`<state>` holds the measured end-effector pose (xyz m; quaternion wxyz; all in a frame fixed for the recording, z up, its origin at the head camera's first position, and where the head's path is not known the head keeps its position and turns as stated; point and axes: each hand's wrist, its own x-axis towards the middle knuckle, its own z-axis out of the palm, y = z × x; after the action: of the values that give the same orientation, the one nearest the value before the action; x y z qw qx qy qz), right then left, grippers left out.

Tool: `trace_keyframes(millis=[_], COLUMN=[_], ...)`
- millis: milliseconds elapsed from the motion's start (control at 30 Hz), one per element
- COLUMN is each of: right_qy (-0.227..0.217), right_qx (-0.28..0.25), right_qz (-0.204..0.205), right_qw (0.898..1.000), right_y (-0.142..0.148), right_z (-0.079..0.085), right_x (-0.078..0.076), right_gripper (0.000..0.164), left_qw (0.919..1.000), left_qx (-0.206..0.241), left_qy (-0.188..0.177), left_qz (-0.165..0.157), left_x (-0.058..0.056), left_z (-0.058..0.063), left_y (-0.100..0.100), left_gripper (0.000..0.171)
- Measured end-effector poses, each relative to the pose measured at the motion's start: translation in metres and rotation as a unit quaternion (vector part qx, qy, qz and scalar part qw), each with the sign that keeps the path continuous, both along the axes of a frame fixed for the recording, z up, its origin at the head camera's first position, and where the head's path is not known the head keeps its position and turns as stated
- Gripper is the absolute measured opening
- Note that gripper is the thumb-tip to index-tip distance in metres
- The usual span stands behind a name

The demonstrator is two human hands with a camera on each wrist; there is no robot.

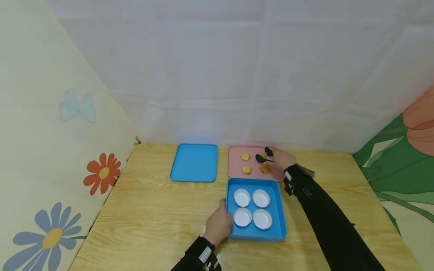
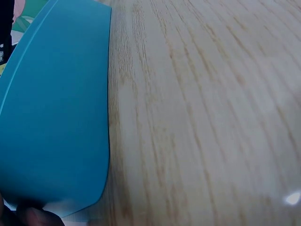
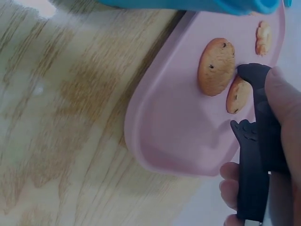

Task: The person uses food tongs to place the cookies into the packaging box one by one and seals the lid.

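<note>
Cookies [image 1: 246,170] | lay on pink tray [image 1: 233,163] | right hand [image 1: 283,159] held black tongs [image 3: 269,129], tips apart about back-right cookie [image 3: 237,96] | left hand [image 1: 218,224] gripped blue box [image 1: 278,203] | light, level squeeze probably suited best

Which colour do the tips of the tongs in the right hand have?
The tongs' tips are black, seen best in the right wrist view.

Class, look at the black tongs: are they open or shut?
Open: in the right wrist view, the tongs, held by the right hand, have their tips plainly apart.
</note>
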<state>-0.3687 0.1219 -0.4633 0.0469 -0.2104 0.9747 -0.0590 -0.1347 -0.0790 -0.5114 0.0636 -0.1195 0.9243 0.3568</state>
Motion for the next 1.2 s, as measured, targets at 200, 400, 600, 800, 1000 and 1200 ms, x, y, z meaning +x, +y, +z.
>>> trace_keyframes(millis=[200,400,600,800,1000,1200], right_qy=[-0.012,-0.006,0.007,0.021,0.023,0.031], right_qx=[0.003,0.006,0.008,-0.021,-0.036,-0.051], right_qz=[-0.018,-0.018,-0.015,-0.011,-0.002,0.009], right_qw=[1.0,1.0,1.0,0.999,0.999,0.998], right_y=[-0.004,-0.006,-0.006,-0.002,0.003,0.011], right_z=[-0.002,-0.005,-0.005,0.0,0.005,0.013], right_x=[0.007,0.011,0.014,0.016,0.016,0.024], right_gripper=[0.057,0.043,0.041,0.053,0.058,0.06], left_qw=[1.0,1.0,1.0,1.0,1.0,1.0], left_qx=[-0.002,0.0,-0.004,-0.002,-0.001,0.0], left_qy=[0.003,0.0,-0.004,-0.007,-0.006,-0.009], left_qz=[0.0,-0.003,-0.003,-0.005,-0.003,-0.003], left_x=[0.002,0.004,0.002,0.001,-0.001,-0.002], left_z=[-0.003,-0.005,-0.004,-0.002,-0.002,-0.004], left_y=[-0.002,-0.003,-0.002,-0.001,-0.002,-0.001], left_gripper=[0.047,0.048,0.047,0.048,0.047,0.047])
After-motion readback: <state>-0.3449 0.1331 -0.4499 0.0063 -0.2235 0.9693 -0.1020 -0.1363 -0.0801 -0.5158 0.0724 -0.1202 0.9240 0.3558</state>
